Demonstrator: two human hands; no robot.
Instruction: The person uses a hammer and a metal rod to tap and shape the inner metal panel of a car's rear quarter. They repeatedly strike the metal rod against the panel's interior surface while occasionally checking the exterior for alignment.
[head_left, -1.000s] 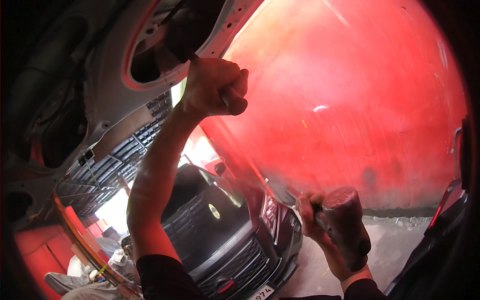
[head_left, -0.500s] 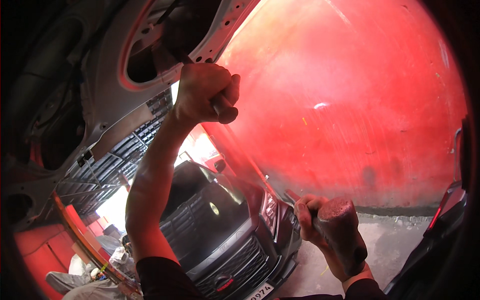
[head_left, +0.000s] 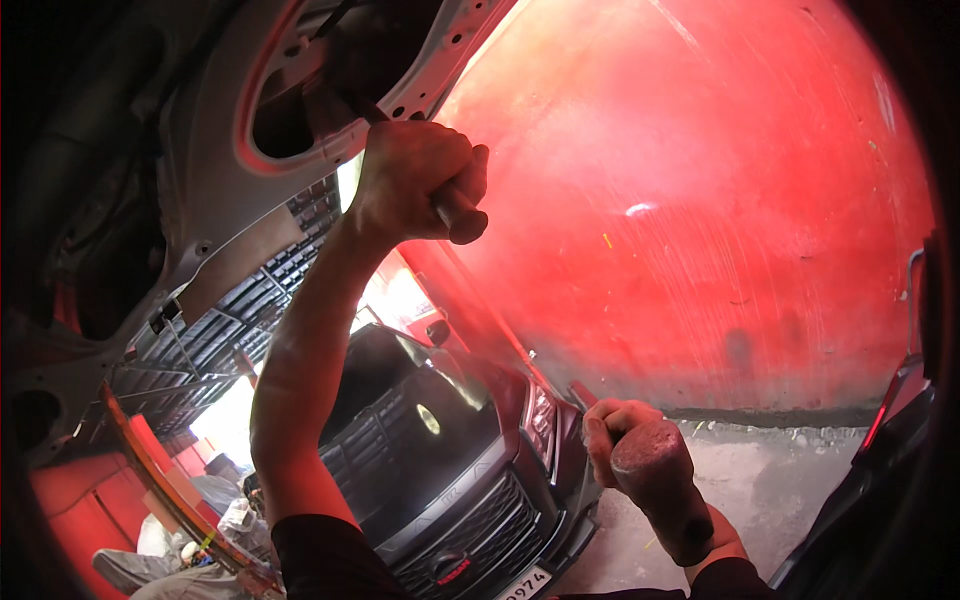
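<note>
My left hand (head_left: pixel 415 175), raised at upper centre, is closed round a thick round-ended bar (head_left: pixel 462 217). The bar's dark, thinner part (head_left: pixel 366 106) comes out above my fist, toward an opening in the bare inner car panel (head_left: pixel 215 150); its far tip is lost in shadow. Lower right, my right hand (head_left: pixel 610 440) grips a hammer by its handle, whose end sticks out past my fingers. The hammer's heavy, worn head (head_left: pixel 655 465) faces up toward me, apart from the bar.
A dark car (head_left: pixel 430 430) stands below and beyond my arms. The red wall (head_left: pixel 700 220) rises on the right over a grey concrete floor (head_left: pixel 760 470). Grey coverings (head_left: pixel 170 570) lie heaped at lower left beside a curved orange edge (head_left: pixel 150 460). Another dark vehicle part (head_left: pixel 890 440) borders the right.
My left fist and the bar have shifted slightly right. My right hand has moved a little left, and the hammer head sits slightly lower and farther left.
</note>
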